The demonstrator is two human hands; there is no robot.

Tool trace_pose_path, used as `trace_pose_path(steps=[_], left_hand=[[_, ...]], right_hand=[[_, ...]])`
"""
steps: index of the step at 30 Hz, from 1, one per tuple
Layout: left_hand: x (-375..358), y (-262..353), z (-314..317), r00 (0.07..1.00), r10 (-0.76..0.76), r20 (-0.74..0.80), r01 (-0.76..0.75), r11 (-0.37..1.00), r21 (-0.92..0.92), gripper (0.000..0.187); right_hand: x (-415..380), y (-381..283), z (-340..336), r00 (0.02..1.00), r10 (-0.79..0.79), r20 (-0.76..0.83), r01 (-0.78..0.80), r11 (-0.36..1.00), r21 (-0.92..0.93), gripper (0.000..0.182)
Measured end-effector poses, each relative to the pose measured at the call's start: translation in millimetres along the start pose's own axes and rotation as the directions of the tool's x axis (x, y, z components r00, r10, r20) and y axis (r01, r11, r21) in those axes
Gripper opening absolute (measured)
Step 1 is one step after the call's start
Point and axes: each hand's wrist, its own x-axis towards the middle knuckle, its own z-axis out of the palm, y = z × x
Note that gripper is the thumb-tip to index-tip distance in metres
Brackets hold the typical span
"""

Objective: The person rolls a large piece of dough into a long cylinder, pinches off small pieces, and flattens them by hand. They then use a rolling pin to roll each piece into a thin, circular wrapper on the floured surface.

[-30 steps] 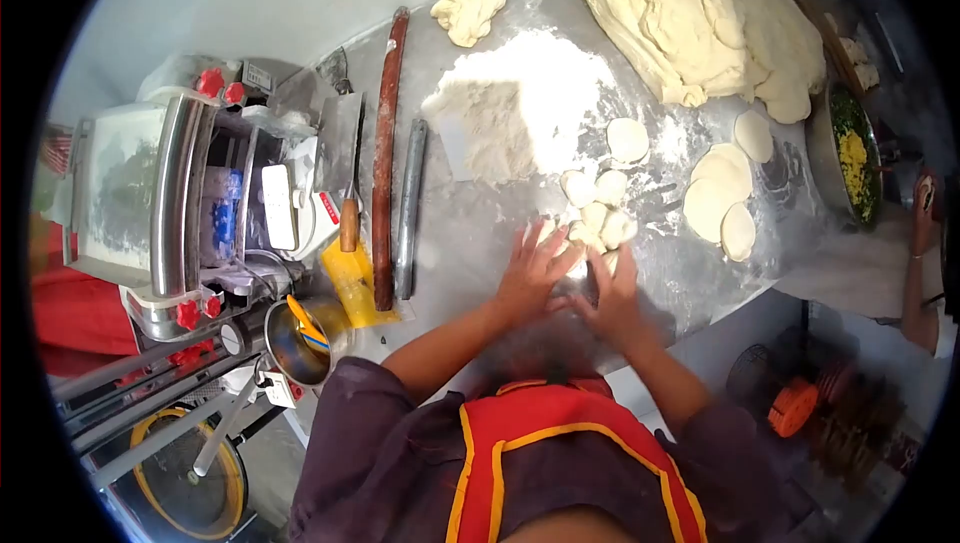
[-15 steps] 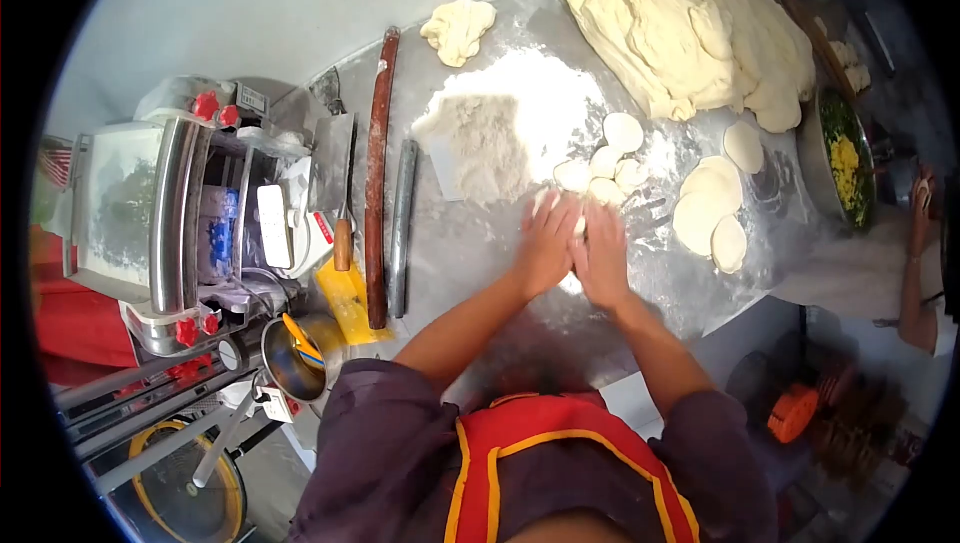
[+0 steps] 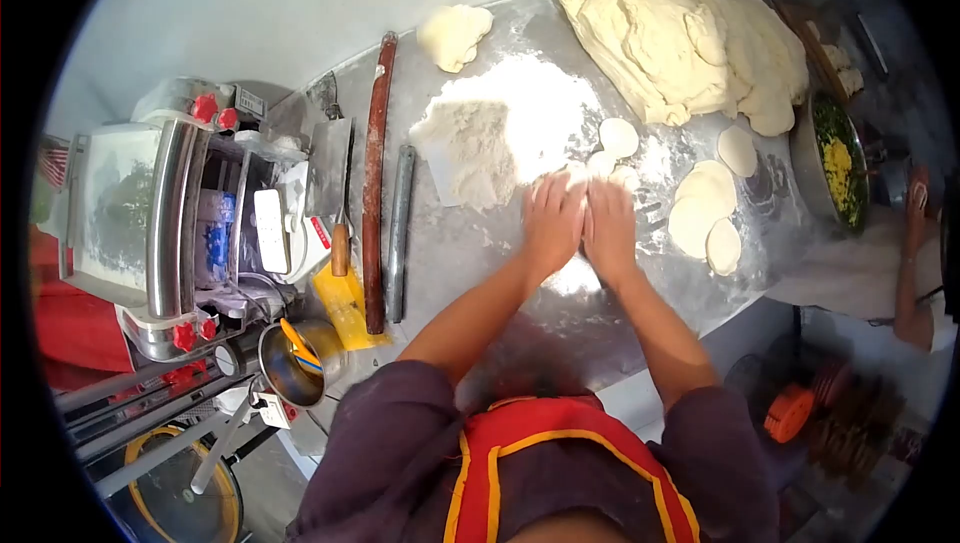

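My left hand (image 3: 553, 221) and my right hand (image 3: 608, 227) lie side by side, palms down, on the small dough pieces at the near edge of the white flour. Their fingers are stretched forward and the thumbs meet in the middle. The hands hide most of the dough under them. Just beyond the fingertips a round dough piece (image 3: 619, 138) shows, with a smaller dough piece (image 3: 601, 164) partly covered. To the right, several flattened dough rounds (image 3: 703, 191) overlap on the metal table (image 3: 480, 313).
A large dough mass (image 3: 690, 48) sits at the back right, beside a bowl of greens and yellow filling (image 3: 840, 168). A dough lump (image 3: 455, 38) lies at the back. On the left are a red-brown rolling pin (image 3: 377, 183), a grey rod (image 3: 401, 233) and a cleaver (image 3: 333, 173).
Both hands have slid a little forward over the dough pieces, with the fingers straighter. Pieces that showed ahead of the fingertips are now partly covered.
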Motion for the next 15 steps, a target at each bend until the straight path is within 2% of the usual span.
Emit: trace_pose_path(steps=[1, 2, 4, 5, 7, 8, 10, 11, 13, 14, 15], left_hand=[[-15, -5, -9, 0.997, 0.079, 0.012, -0.079, 0.997, -0.002, 0.049], [-34, -14, -16, 0.989, 0.130, 0.067, -0.129, 0.991, -0.019, 0.050], [-60, -31, -30, 0.957, 0.234, 0.174, -0.227, 0.972, -0.059, 0.053], [-56, -32, -29, 0.972, 0.182, 0.146, -0.171, 0.981, -0.089, 0.054], [-40, -28, -40, 0.992, 0.078, 0.101, -0.061, 0.986, -0.155, 0.055], [-30, -27, -32, 0.999, 0.042, 0.011, -0.040, 0.993, -0.108, 0.054], [-4, -15, -4, 0.985, -0.010, -0.173, 0.006, 1.000, -0.025, 0.051], [7, -9, 4, 0.987, -0.032, -0.157, 0.027, 0.999, -0.035, 0.050], [21, -3, 12, 0.990, -0.076, -0.119, 0.070, 0.996, -0.050, 0.048], [17, 1, 11, 0.984, -0.052, -0.171, 0.035, 0.995, -0.096, 0.044], [8, 1, 4, 0.995, -0.010, -0.100, -0.001, 0.994, -0.114, 0.044]], right_hand=[[-28, -2, -4, 0.997, -0.073, -0.030, 0.076, 0.993, 0.093, 0.048], [-55, 1, -12, 0.991, -0.085, 0.108, 0.080, 0.996, 0.041, 0.051], [-85, 17, -27, 0.982, -0.110, 0.152, 0.126, 0.987, -0.103, 0.054], [-88, 24, -29, 0.977, -0.125, 0.173, 0.155, 0.973, -0.172, 0.055], [-58, 34, -23, 0.995, 0.038, -0.093, -0.043, 0.998, -0.043, 0.053], [-35, 41, -18, 0.966, 0.134, -0.219, -0.129, 0.991, 0.040, 0.053], [17, 66, 17, 0.976, 0.141, -0.164, -0.159, 0.982, -0.105, 0.049], [26, 72, 28, 0.980, 0.151, -0.131, -0.173, 0.969, -0.179, 0.048], [39, 22, 8, 0.966, 0.252, -0.057, -0.255, 0.966, -0.046, 0.042], [25, 24, 16, 0.995, 0.060, -0.075, -0.063, 0.997, -0.048, 0.042], [8, 18, 7, 0.999, -0.008, -0.035, 0.005, 0.998, -0.068, 0.043]])
